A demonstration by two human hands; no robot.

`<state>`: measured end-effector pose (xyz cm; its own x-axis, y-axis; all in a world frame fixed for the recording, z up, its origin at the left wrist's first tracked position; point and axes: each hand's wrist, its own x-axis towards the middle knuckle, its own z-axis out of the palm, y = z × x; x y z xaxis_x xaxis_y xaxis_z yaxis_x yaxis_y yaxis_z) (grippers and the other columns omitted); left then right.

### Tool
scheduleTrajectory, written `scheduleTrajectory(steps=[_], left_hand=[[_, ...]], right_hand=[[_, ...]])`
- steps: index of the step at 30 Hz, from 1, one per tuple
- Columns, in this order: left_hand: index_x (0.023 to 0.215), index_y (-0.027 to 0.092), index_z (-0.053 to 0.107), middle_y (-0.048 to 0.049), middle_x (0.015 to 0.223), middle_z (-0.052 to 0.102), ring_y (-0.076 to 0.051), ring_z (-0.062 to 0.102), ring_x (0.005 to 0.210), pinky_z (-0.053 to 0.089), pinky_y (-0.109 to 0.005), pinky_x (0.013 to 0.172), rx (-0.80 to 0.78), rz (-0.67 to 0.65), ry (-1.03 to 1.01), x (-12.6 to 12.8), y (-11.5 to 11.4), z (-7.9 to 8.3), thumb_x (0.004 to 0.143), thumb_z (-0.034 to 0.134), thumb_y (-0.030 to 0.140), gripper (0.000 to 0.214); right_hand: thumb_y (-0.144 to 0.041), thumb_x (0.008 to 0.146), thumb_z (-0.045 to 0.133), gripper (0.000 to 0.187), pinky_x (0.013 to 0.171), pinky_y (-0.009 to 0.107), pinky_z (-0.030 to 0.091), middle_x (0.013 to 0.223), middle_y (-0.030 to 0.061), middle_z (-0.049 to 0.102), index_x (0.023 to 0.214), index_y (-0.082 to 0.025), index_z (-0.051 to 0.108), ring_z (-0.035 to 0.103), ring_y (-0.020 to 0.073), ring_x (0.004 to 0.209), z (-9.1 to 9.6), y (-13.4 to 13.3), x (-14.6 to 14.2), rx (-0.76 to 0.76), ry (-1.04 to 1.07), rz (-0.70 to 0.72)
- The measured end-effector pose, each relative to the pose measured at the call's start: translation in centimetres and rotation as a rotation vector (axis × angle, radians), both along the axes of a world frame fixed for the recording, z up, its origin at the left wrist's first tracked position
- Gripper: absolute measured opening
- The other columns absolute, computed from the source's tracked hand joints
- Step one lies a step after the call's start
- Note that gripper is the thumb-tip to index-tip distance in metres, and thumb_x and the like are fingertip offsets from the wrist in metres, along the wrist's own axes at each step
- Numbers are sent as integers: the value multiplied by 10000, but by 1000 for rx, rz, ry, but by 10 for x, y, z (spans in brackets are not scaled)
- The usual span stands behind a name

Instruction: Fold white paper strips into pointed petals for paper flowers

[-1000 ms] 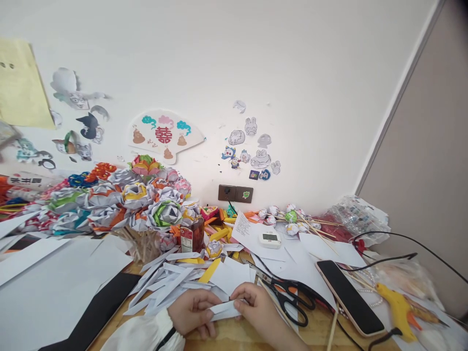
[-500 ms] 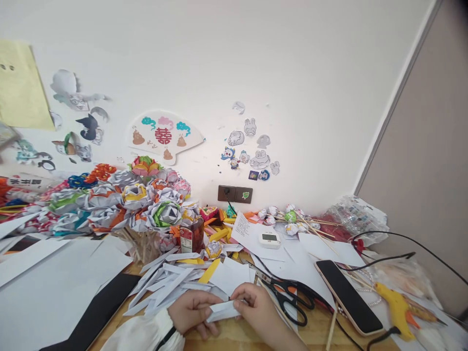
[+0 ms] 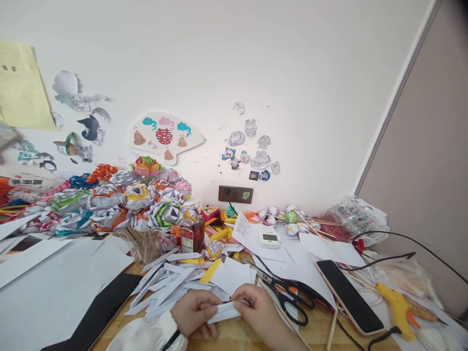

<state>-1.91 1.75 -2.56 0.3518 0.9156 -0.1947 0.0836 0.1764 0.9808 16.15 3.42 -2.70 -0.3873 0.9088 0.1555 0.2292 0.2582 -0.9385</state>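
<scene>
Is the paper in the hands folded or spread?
Folded: the paper is a narrow creased strip, pinched between left hand and right hand.

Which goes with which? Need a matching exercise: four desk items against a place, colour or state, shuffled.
Things
1. paper strip
2. scissors
3. phone
4. glue gun

Descriptions
A. yellow, at the far right of the desk
B. white, pinched between the left hand and right hand
C. black handles, just right of the right hand
D. dark screen up, flat between scissors and glue gun

Pairs: 1-B, 2-C, 3-D, 4-A
</scene>
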Motion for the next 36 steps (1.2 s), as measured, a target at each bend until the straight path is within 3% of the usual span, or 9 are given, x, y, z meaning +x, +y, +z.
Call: scheduleTrajectory(steps=[8,14,17,28,36], left_hand=[[699,147,549,25,459,587,-128,579,390,391,-186,336,35,18,26,2,-2,2,503,584,619,513],[677,141,556,38,485,570,-101,554,370,363,-171,322,78,41,67,7,-6,7,540,599,567,450],[649,146,540,50,480,555,-88,532,332,351,-169,299,82,57,71,7,-6,6,522,576,602,475],[701,154,535,56,481,565,-73,504,293,382,-179,303,66,42,30,3,0,-2,517,601,581,469],[665,172,506,89,327,490,-89,508,275,355,-155,275,79,47,1,3,2,-7,556,583,575,424]], right_hand=[[-135,660,533,119,479,218,446,590,-8,579,739,-160,619,550,127,510,-1,-2,0,-44,52,29],[-242,684,581,164,522,244,477,641,8,611,823,-157,597,581,141,555,-1,-3,-1,-118,160,108],[-299,714,568,211,557,256,476,696,22,631,873,-160,565,597,140,570,-2,-2,0,-152,221,183],[-354,738,535,272,548,257,465,650,-5,603,937,-172,503,586,131,539,4,-2,2,-213,313,254],[-293,744,518,183,574,231,446,654,-17,554,880,-174,545,576,123,564,8,-6,2,-131,157,208]])
